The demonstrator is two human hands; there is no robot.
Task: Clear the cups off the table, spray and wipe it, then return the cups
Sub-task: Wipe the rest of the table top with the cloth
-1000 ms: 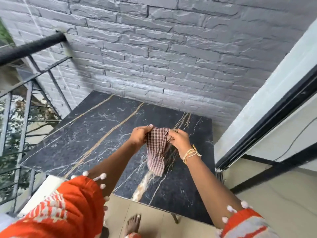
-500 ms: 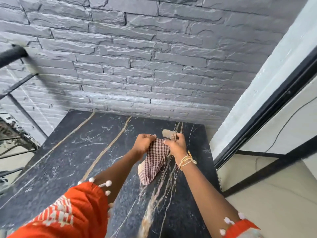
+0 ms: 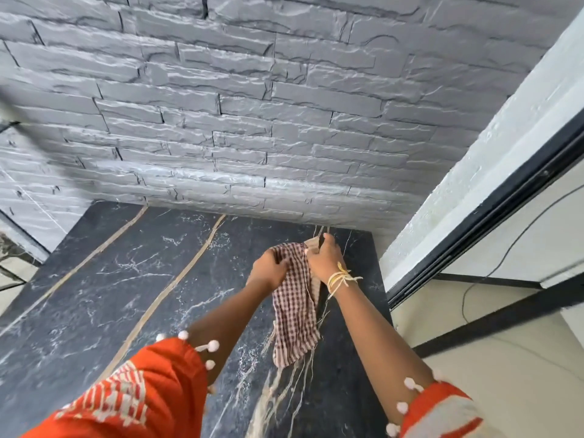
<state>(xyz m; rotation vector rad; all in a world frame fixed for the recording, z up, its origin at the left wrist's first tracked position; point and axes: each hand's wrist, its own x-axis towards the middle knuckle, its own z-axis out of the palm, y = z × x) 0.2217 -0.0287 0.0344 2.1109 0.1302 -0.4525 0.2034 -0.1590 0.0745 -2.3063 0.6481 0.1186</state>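
A red-and-white checked cloth (image 3: 295,314) hangs above the black marble table (image 3: 126,279), over its far right part. My left hand (image 3: 268,268) grips the cloth's upper left edge. My right hand (image 3: 325,259) pinches its upper right edge, with yellow threads round that wrist. The cloth's lower end dangles near the tabletop; I cannot tell whether it touches. No cups or spray bottle are in view.
A grey stone-brick wall (image 3: 252,121) runs along the table's far edge. To the right stands a white pillar (image 3: 474,184) with a black door frame (image 3: 505,213) and pale floor (image 3: 505,358) below. A bit of railing (image 3: 12,260) shows at far left.
Both hands have carried the cloth farther toward the table's far right corner. The view has turned right and come closer, so the railing has slid almost out of sight.
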